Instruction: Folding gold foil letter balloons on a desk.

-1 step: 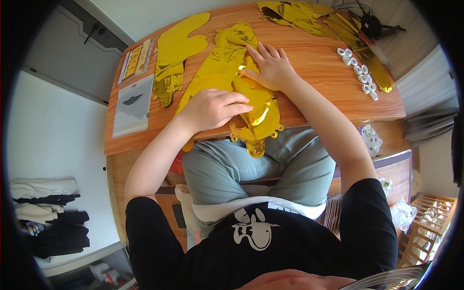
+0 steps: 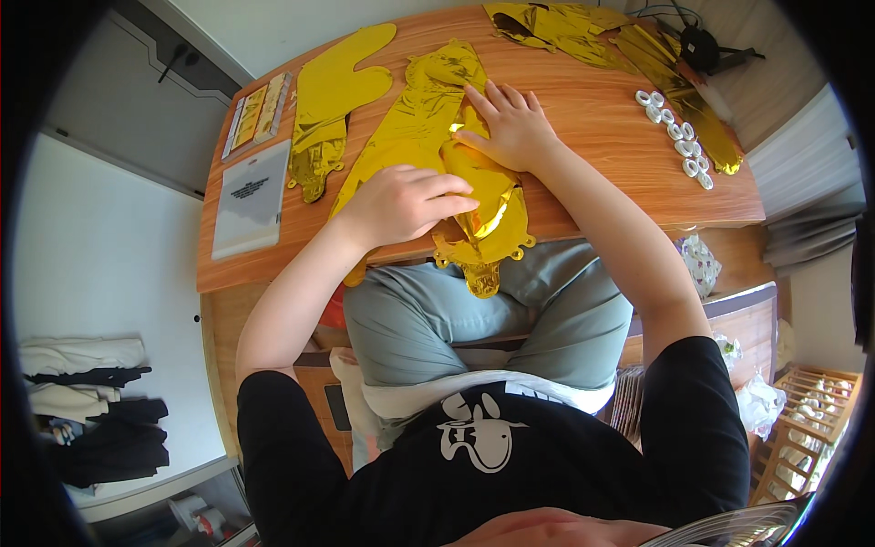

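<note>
- The gold foil balloon is spread flat across the wooden table, its tail hanging over the near edge.
- It is pinned by the flattened, open right hand, apparently to steady it.
- A fold is pinched by the curled left hand.
- No difference from the earlier frame is discernible.

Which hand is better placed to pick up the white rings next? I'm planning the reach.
The right hand, probably. It lies flat on the gold foil balloon, on the side nearer the white rings. The left hand is farther off.
</note>
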The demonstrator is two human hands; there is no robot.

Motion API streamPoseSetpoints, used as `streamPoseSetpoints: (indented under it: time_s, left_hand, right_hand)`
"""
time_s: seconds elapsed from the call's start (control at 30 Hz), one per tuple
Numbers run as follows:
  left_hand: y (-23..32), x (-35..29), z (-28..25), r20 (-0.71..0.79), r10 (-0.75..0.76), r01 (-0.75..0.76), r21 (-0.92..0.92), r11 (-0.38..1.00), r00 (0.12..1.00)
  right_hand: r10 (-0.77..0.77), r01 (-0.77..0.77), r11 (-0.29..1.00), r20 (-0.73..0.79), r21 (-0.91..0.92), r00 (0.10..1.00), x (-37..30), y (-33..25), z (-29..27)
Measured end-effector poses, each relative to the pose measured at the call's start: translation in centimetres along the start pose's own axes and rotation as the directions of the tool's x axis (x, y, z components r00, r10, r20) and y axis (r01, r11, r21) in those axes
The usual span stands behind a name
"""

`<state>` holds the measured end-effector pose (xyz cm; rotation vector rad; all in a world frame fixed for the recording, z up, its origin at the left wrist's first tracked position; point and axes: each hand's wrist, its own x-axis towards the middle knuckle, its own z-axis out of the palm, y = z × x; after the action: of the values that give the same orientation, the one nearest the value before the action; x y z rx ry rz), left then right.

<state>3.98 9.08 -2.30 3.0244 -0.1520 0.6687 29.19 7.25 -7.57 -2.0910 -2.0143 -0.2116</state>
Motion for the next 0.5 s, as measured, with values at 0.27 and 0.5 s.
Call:
streamPoseSetpoints:
  time_s: [0.27, 0.5]
  left_hand:
    - [0.1, 3.0, 1.4, 0.164, 0.020, -0.009, -0.068, 0.998, 0.986]
    - [0.3, 2.5, 1.8, 0.184, -0.069, 0.100, -0.162, 0.982, 0.980]
  right_hand:
    - [-0.013, 0.013, 1.000, -0.013, 0.003, 1.000, 0.0, 0.0, 0.2]
    - [-0.001, 0.000, 0.999, 0.009, 0.032, 1.000, 0.1, 0.0, 0.1]
